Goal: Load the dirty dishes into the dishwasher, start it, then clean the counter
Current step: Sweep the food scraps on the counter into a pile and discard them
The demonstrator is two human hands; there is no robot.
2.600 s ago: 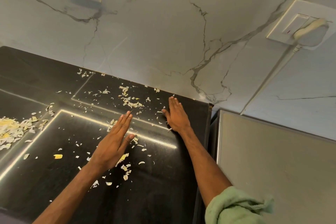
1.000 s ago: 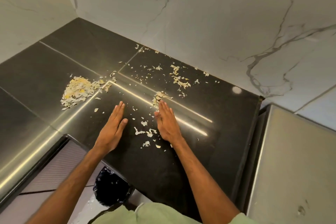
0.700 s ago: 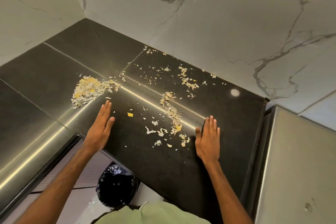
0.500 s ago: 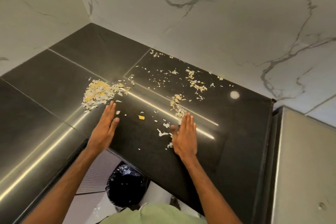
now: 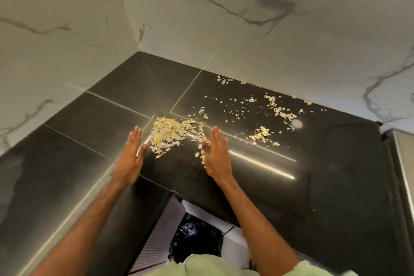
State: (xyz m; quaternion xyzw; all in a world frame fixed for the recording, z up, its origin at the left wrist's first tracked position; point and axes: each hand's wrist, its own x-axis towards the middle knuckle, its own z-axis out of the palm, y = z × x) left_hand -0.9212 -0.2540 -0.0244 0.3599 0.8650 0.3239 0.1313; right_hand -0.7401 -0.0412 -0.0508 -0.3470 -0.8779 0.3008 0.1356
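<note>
Careful: both of your hands stand with straight fingers on the black surface [image 5: 89,141], and neither grip holds anything. Your left hand [image 5: 132,154] is just beside the pile of scraps [image 5: 168,135], and your right hand [image 5: 217,154] touches the flakes at its right edge. Those flakes look thin, dry and light, pale with yellow bits. A hasty squeeze could spill them past your fingers or off the front edge, missing the bin [image 5: 197,237] below. The polished stone is slick and glossy, so crumbs likely skid. More scattered scraps [image 5: 280,111] lie well apart, near the veined marble wall [image 5: 224,36].
</note>
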